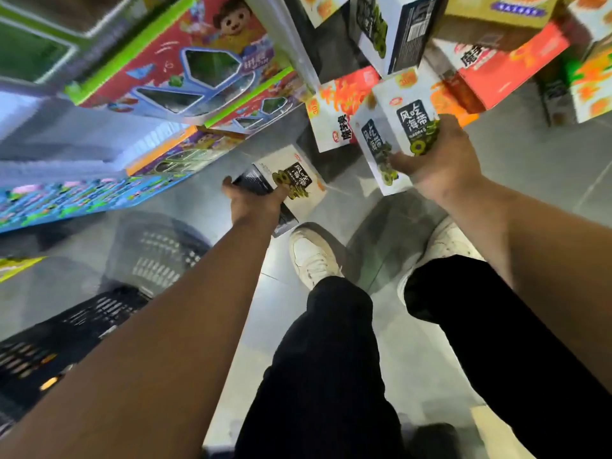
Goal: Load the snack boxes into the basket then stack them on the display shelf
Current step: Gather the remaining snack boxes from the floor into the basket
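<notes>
- At lower left, the black basket [99, 313] sits on the floor, blurred. We should bring both loads there and lay the boxes flat so more fit.
- Centre: our left hand [251, 200] curls round one seaweed box [298, 180], arm stretched forward and down.
- Right: our right hand [437, 160] grips what looks like two stacked boxes [402, 104], arm extended. We should squeeze firmly or one may slip.
- Far right: the floor pile [496, 67] is not yet loaded.

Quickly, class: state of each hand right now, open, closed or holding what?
Left hand: holding one white-and-black snack box.
Right hand: holding a pair of matching boxes.
</notes>
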`<state>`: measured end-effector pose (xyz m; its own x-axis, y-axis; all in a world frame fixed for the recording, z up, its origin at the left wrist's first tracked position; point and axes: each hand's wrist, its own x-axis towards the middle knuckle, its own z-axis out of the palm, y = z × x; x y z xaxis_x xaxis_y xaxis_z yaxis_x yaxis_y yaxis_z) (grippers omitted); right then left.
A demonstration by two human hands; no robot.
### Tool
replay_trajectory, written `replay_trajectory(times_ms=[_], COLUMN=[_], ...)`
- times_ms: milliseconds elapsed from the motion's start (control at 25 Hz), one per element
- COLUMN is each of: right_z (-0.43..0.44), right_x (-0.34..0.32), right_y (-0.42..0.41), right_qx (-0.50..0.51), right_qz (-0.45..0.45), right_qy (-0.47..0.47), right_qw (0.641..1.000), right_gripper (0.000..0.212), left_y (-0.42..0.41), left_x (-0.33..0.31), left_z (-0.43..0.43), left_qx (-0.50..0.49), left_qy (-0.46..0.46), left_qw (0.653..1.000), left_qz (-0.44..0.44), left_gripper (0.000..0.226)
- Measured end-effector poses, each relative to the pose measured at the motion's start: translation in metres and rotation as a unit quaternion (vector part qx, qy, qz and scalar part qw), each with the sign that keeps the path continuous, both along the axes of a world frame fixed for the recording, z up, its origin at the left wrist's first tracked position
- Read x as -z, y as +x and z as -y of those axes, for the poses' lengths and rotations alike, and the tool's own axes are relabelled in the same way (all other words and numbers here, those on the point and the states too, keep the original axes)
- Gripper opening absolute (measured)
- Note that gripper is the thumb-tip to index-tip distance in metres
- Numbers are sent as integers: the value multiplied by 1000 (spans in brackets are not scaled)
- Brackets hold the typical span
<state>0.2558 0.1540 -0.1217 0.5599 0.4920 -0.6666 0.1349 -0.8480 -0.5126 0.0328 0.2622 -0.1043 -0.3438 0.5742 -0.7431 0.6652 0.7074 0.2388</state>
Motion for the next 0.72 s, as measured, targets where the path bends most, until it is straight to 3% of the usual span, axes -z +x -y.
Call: replay_trajectory(times_ms=[160,320,440,600,720], right_z=[47,73,80,84,83], right_x=[-84,-201,-296,-416,-485], right_y=[-14,-29,-27,-29,-31], right_qx=[65,149,155,166,148], right_qz=[-51,-114,-135,-176,-218], right_qy=[-16,-10,8,57,91], right_qw=[996,982,979,969,960], right_gripper=[51,50,47,49,54], left_y=[1,-10,-24,-38,-49], left_x=[-78,-173,-257,-380,-451], left_z=[18,32,41,60,89], left_qx=[-22,-38,-33,-161,-250], left_qy=[-6,-15,2,22,65], left_qw=[998,992,985,950,907], left_qz=[66,123,168,268,334], left_gripper=[83,72,69,67,82])
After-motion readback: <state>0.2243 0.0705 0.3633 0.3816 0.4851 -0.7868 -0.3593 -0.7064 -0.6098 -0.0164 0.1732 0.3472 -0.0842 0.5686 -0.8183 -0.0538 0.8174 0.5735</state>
